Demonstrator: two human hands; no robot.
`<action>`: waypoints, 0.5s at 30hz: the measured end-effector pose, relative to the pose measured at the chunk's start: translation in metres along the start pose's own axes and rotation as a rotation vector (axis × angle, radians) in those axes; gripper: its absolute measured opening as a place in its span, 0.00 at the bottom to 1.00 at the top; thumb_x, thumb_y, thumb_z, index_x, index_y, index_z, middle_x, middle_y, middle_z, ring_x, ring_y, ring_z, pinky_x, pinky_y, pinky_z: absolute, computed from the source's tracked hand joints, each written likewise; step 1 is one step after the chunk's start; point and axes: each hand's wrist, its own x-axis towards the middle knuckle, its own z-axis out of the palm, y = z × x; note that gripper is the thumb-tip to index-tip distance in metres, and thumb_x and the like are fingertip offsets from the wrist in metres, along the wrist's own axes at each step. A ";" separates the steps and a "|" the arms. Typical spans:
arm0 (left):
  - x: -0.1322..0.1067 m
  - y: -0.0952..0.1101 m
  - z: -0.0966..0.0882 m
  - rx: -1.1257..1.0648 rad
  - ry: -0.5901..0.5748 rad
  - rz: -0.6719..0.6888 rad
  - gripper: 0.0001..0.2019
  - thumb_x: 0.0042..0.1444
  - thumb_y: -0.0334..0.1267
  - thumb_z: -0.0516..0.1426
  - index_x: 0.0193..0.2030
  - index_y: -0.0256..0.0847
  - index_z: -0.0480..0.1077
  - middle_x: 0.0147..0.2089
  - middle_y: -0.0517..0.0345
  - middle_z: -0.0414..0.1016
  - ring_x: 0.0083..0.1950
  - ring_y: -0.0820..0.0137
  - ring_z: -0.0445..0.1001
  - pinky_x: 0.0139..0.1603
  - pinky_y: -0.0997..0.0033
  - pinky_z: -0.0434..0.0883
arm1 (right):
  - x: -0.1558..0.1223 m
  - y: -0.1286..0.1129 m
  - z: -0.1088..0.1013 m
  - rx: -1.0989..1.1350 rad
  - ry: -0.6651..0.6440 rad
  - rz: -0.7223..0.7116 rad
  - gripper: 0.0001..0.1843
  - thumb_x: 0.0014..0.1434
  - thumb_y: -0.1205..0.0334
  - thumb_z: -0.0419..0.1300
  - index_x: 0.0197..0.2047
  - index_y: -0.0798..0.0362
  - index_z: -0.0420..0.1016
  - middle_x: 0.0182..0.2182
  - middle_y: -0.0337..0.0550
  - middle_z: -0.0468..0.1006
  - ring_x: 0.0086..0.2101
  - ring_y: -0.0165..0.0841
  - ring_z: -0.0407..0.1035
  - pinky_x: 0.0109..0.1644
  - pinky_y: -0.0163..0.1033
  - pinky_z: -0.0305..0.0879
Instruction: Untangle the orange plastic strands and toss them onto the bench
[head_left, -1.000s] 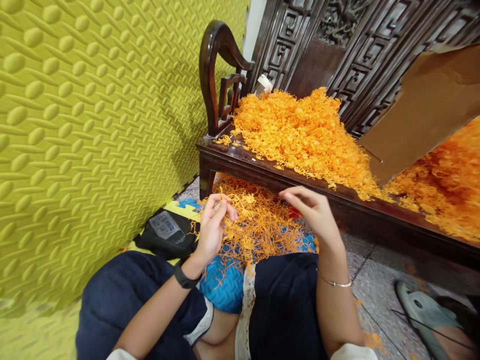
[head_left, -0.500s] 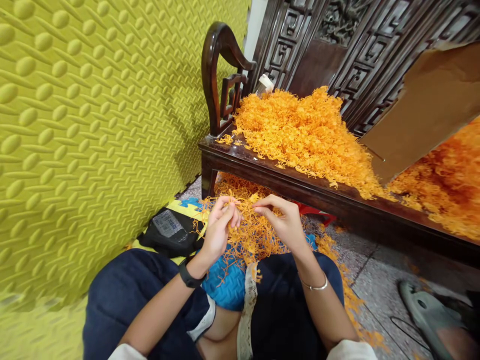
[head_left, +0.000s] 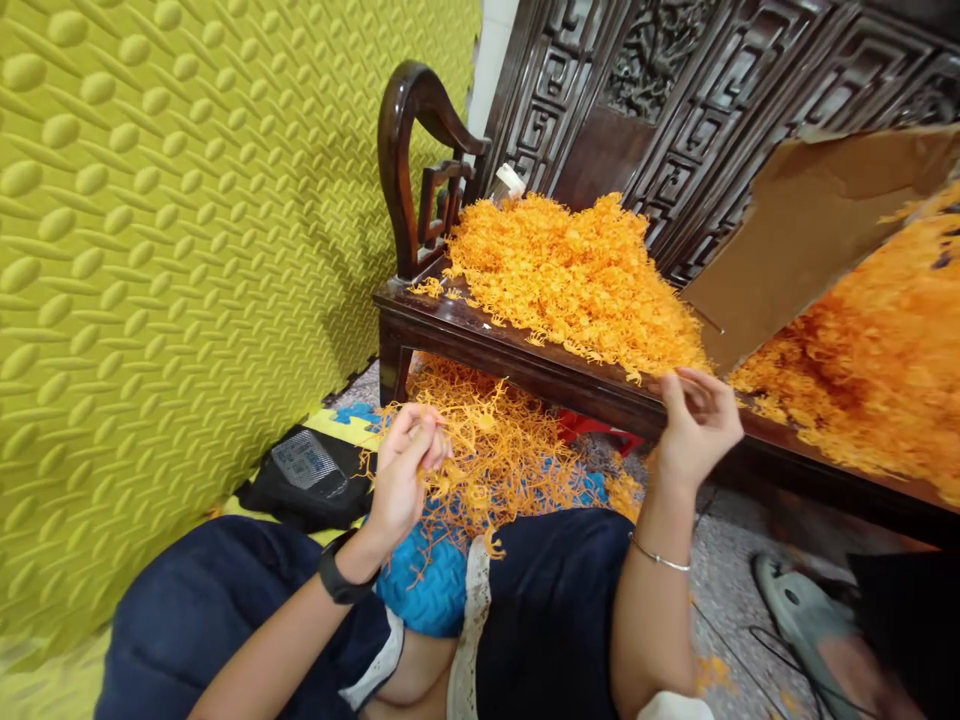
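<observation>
My left hand [head_left: 411, 462] is closed in a pinch around an orange stringy strand [head_left: 457, 408], held over a tangle of thin orange branching strands [head_left: 517, 450] on the floor between my legs. Over the front edge of the dark wooden bench [head_left: 495, 345] is my right hand [head_left: 699, 422], thumb and fingers brought together. Its fingertips are beside a heap of small leggy orange pieces [head_left: 577, 270]. Whether a piece is between them cannot be made out.
A cardboard sheet [head_left: 795, 230] stands on the bench, with another orange heap [head_left: 877, 350] to its right. A black bag-like item [head_left: 307, 475] lies left by the yellow padded wall [head_left: 187, 250]. A red object [head_left: 600, 430] is under the bench. Someone's sandalled foot [head_left: 817, 620] is at right.
My right hand has moved away from my left, rightward to the bench edge beside the heap. My left hand stays pinched above the tangle. The view has shifted slightly right.
</observation>
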 end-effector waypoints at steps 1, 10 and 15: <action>0.000 -0.004 0.001 0.007 -0.012 -0.013 0.10 0.57 0.44 0.59 0.33 0.40 0.66 0.15 0.71 0.52 0.18 0.79 0.52 0.28 0.76 0.61 | 0.001 0.007 0.001 -0.042 -0.036 -0.009 0.17 0.49 0.53 0.66 0.38 0.55 0.71 0.30 0.41 0.74 0.32 0.34 0.71 0.41 0.44 0.69; -0.006 -0.016 0.003 0.048 -0.078 -0.066 0.08 0.59 0.42 0.56 0.34 0.40 0.65 0.16 0.70 0.58 0.19 0.78 0.57 0.31 0.74 0.63 | 0.017 0.067 0.022 -0.704 -0.197 -0.171 0.16 0.57 0.51 0.57 0.28 0.55 0.75 0.33 0.50 0.72 0.40 0.42 0.63 0.47 0.51 0.56; -0.003 -0.013 0.003 0.040 -0.075 -0.060 0.07 0.59 0.41 0.56 0.34 0.40 0.65 0.16 0.70 0.60 0.20 0.77 0.60 0.34 0.73 0.65 | 0.007 0.060 0.018 -0.718 -0.252 -0.148 0.19 0.58 0.49 0.54 0.36 0.56 0.78 0.42 0.54 0.70 0.43 0.44 0.61 0.49 0.55 0.54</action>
